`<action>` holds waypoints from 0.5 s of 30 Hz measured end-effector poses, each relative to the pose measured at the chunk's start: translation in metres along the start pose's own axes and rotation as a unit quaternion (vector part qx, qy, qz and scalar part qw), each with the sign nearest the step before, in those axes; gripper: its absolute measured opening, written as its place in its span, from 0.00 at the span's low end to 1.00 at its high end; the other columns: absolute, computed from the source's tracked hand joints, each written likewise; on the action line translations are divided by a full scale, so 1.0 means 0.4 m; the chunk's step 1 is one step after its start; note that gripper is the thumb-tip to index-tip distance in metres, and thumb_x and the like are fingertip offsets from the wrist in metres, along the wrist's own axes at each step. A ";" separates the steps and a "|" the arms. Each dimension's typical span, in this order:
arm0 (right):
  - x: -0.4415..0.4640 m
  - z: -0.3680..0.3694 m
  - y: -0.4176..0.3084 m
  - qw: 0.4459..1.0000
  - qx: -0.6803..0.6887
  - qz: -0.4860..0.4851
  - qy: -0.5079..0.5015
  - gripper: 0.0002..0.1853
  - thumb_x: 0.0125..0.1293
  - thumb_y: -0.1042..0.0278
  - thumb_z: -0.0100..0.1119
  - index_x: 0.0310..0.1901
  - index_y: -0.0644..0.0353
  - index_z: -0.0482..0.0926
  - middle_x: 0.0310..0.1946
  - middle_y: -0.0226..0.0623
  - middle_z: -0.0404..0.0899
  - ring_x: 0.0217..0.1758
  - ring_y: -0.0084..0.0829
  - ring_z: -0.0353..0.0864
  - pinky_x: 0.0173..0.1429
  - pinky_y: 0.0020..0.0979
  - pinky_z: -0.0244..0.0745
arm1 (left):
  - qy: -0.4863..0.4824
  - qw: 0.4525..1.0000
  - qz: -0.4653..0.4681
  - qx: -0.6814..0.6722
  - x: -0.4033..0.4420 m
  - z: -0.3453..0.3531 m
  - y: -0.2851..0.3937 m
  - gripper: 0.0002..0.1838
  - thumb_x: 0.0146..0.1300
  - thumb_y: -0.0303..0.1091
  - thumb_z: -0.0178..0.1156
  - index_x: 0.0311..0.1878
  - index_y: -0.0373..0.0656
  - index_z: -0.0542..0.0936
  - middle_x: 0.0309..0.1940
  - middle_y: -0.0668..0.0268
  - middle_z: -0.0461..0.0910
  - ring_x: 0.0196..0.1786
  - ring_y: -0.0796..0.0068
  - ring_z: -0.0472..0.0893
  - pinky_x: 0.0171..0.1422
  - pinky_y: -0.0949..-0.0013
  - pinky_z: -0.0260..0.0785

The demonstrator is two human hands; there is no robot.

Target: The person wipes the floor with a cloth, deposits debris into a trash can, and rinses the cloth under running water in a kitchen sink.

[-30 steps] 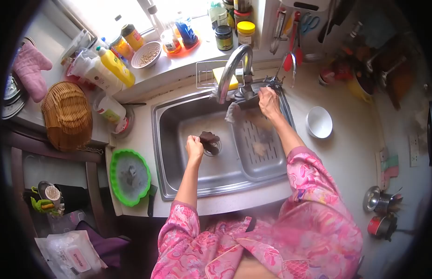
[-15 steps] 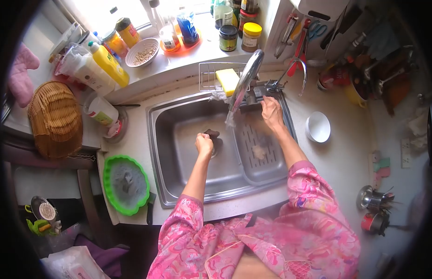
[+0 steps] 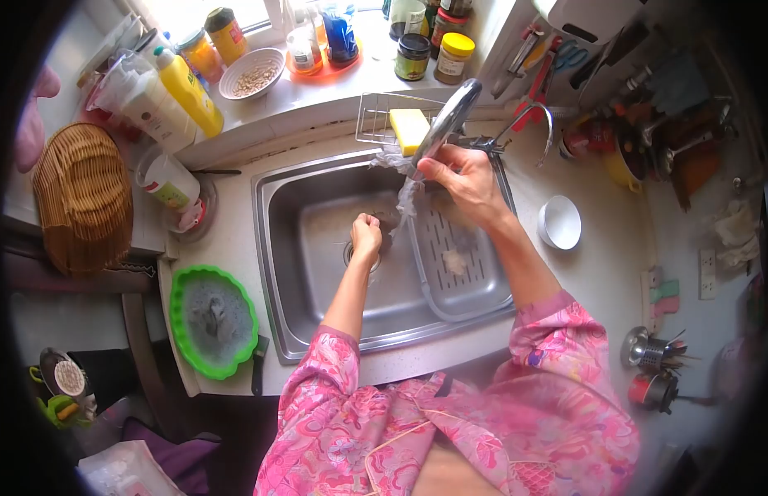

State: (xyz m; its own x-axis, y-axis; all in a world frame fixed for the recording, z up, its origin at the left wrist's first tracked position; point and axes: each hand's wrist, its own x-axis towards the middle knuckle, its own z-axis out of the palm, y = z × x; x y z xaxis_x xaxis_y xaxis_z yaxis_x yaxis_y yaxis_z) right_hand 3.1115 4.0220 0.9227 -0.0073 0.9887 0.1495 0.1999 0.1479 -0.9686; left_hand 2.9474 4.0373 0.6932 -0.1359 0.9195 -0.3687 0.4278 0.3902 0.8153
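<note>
My left hand [image 3: 367, 238] is closed above the large basin of the steel sink [image 3: 314, 326], near the drain. A small dark brown piece [image 3: 389, 221] sticks out from its fingers; I cannot make out its kind. My right hand [image 3: 473, 186] is raised over the divider, thumb and fingers closed around the chrome faucet [image 3: 455, 107] near its lower end. A whitish, crumpled wrap [image 3: 408, 199] hangs from the spout tip. In the smaller basin lies a drain tray with slots [image 3: 446, 285], with a pale lump [image 3: 454, 263] on it.
A yellow sponge [image 3: 410, 131] sits in a wire rack behind the sink. On the right counter stands a white bowl [image 3: 559, 222]. A green-rimmed basin of cloudy water [image 3: 179, 331] and a dark-handled knife [image 3: 259, 364] are at left. Jars and bottles line the windowsill.
My right hand has moved left and up from beside the faucet base onto the spout. My left hand stays low in the large basin, still holding the dark piece. The view has shifted slightly.
</note>
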 end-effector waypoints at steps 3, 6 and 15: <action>0.023 0.026 0.007 1.000 0.008 -0.002 0.006 0.12 0.62 0.65 0.60 0.38 0.68 0.81 0.28 0.34 0.82 0.33 0.20 0.76 0.40 0.25 0.71 | -0.028 0.999 0.024 -0.025 0.024 -0.011 0.009 0.08 0.62 0.32 0.56 0.33 0.37 0.75 0.28 0.54 0.79 0.33 0.63 0.78 0.40 0.62 0.68; 0.031 0.034 0.031 1.000 -0.005 -0.014 0.010 0.13 0.63 0.64 0.60 0.38 0.67 0.81 0.29 0.35 0.82 0.33 0.20 0.76 0.40 0.25 0.71 | -0.039 0.999 0.012 -0.036 0.044 -0.019 0.017 0.09 0.63 0.34 0.55 0.33 0.37 0.75 0.25 0.57 0.77 0.32 0.67 0.76 0.38 0.63 0.67; 0.009 0.043 0.019 0.999 0.032 -0.006 0.031 0.12 0.62 0.65 0.62 0.39 0.67 0.81 0.30 0.34 0.82 0.35 0.20 0.76 0.41 0.24 0.70 | -0.070 0.989 0.029 -0.125 0.041 -0.077 0.005 0.08 0.65 0.32 0.53 0.33 0.37 0.74 0.24 0.67 0.72 0.29 0.78 0.68 0.33 0.69 0.62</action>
State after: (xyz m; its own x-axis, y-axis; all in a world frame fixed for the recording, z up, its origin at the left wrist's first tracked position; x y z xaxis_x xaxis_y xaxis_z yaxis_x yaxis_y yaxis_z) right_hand 3.0961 4.0270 0.9126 0.0527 0.9839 0.1709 0.1375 0.1624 -0.9771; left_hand 2.9185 4.0546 0.7027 0.0155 0.9323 -0.3613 0.1948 0.3516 0.9156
